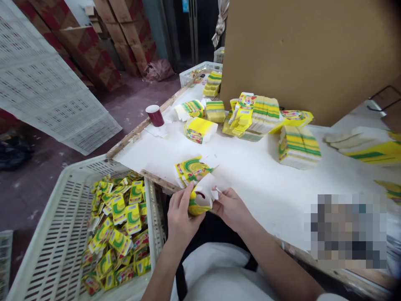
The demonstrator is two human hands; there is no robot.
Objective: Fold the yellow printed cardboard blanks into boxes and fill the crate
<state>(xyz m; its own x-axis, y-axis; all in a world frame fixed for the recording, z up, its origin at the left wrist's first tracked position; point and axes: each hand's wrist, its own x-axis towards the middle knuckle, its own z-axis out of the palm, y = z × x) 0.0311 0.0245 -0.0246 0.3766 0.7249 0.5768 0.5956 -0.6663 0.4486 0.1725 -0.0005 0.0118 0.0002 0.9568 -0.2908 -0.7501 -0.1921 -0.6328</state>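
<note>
Near the table's front edge, my left hand (pixel 182 215) is wrapped round a yellow and green carton (pixel 199 205), whose white inside faces up. On its right side, my right hand (pixel 231 207) pinches a white flap of the same carton. Just beyond the hands lie a few flat yellow cartons (pixel 191 168). Farther back on the white table (pixel 244 171) are bundles of flat cartons (pixel 265 110), one more bundle (pixel 299 146) to the right, and a yellow carton bundle (pixel 200 129) left of the middle.
At the left, a white crate (pixel 53 234) holds many small yellow packets (pixel 133 217). A dark red cup (pixel 156 117) stands by the table's left edge. Tall cardboard (pixel 307 54) rises behind the table. Stacked white crates (pixel 53 79) and brown boxes (pixel 125 33) stand beyond.
</note>
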